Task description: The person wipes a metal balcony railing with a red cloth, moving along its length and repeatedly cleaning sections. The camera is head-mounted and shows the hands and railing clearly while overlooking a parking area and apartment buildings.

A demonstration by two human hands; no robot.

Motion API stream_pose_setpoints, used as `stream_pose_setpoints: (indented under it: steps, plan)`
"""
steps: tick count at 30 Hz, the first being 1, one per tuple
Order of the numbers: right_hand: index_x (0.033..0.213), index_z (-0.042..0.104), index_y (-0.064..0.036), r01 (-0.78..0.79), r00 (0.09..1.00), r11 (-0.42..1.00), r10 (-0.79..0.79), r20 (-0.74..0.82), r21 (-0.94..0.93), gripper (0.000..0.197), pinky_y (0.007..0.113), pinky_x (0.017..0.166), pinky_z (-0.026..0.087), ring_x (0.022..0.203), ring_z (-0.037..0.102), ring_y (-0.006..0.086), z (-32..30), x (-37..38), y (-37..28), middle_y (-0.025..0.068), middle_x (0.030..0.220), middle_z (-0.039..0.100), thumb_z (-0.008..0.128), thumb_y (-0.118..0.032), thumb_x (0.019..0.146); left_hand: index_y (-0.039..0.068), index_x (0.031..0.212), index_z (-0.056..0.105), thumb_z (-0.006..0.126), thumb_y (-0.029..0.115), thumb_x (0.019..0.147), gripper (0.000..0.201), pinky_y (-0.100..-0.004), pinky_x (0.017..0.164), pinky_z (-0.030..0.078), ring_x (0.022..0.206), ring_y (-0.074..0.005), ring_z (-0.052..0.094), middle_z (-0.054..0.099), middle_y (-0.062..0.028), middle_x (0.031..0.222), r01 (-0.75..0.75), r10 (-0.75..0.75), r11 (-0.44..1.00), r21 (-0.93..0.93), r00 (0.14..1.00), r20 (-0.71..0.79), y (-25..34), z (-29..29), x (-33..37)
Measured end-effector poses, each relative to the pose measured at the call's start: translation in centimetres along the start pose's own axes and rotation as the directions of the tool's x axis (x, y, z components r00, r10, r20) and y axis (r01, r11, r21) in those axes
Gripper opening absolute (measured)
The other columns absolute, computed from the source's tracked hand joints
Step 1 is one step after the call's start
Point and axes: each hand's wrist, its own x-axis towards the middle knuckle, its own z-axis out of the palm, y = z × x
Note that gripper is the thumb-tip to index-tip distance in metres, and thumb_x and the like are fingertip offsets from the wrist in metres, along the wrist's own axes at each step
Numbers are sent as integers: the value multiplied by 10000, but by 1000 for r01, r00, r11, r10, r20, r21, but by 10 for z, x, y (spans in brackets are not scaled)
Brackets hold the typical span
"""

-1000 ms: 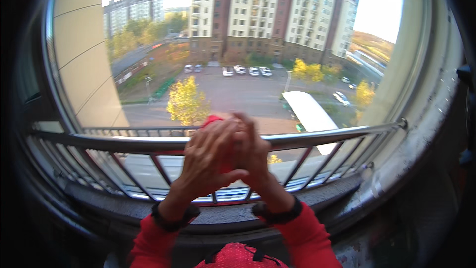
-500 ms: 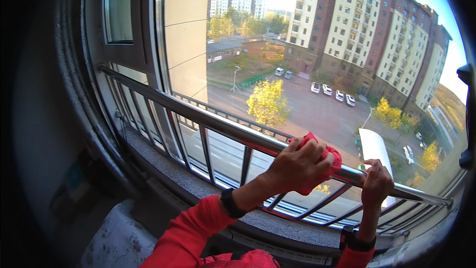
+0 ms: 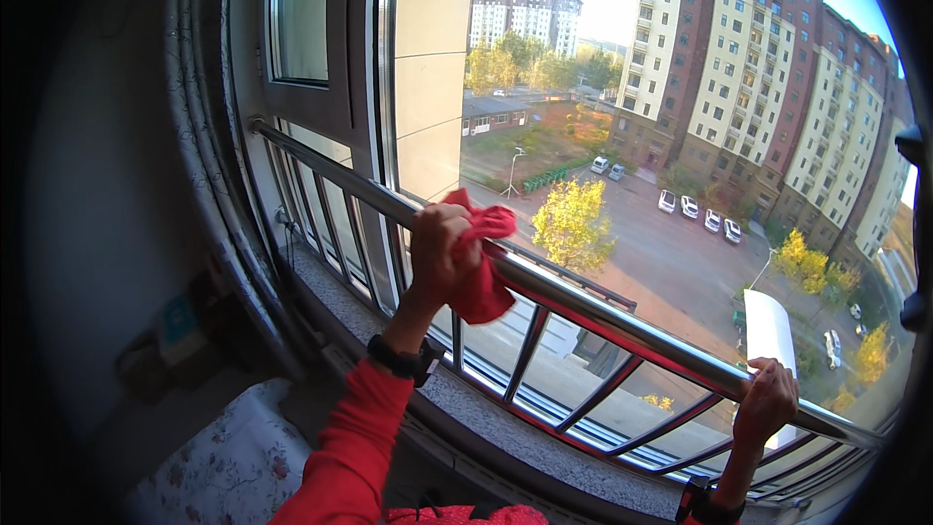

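A shiny metal handrail (image 3: 593, 303) slopes from the upper left to the lower right across the window. My left hand (image 3: 443, 251) is closed around a red cloth (image 3: 480, 282), pressing it over the rail left of the middle. One end of the cloth hangs below the rail, and a bunched part sticks out above it. Farther right, my right hand (image 3: 768, 399) is wrapped over the same rail near its right end, with the fingers curled on top. No cloth shows in that hand.
Thin metal bars (image 3: 526, 354) run down from the rail to a speckled stone sill (image 3: 486, 426). A dark window frame (image 3: 362, 58) and a curtain edge (image 3: 209, 136) stand at the left. Flower-patterned fabric (image 3: 228, 457) lies at the lower left. Buildings and parked cars show outside.
My left hand has slid the red cloth leftward along the rail, away from my right hand. The right hand still grips the rail. The whole view has shifted somewhat.
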Motion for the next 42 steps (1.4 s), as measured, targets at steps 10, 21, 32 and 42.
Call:
stream_pose_setpoints:
  steps: [10,21,32,42]
  plan:
    - [721,644,-66,60,992,998,-58,-115,11,454,385,699,456,639,581,239,4,-2,-2,72,690,647,342,-206,1030,37,1006,694,481,-30,755,336,-402,857,497,955,-319,621,658,-142,1023,191,-178,975,-117,977,114,-44,-21,17]
    - [702,631,-73,51,987,999,-50,-150,2,438,377,708,440,626,561,243,7,-3,-3,65,675,624,340,-184,1011,72,934,606,629,156,802,158,-452,868,382,906,-297,579,607,-102,950,85,-88,995,47,995,55,39,11,13]
    - [684,577,-78,132,980,991,-134,-145,-25,400,393,724,433,661,571,248,5,-3,-2,54,690,610,345,-190,990,57,875,601,574,59,820,61,-430,799,429,815,-308,609,632,-118,870,-41,38,998,39,996,78,-24,-10,14]
    - [640,565,-100,106,970,993,-115,-214,-53,439,372,691,408,603,549,241,7,0,-11,46,623,571,339,-209,1001,61,843,607,522,132,908,128,-433,851,405,799,-308,597,626,-105,816,97,-97,995,16,995,-11,7,11,12]
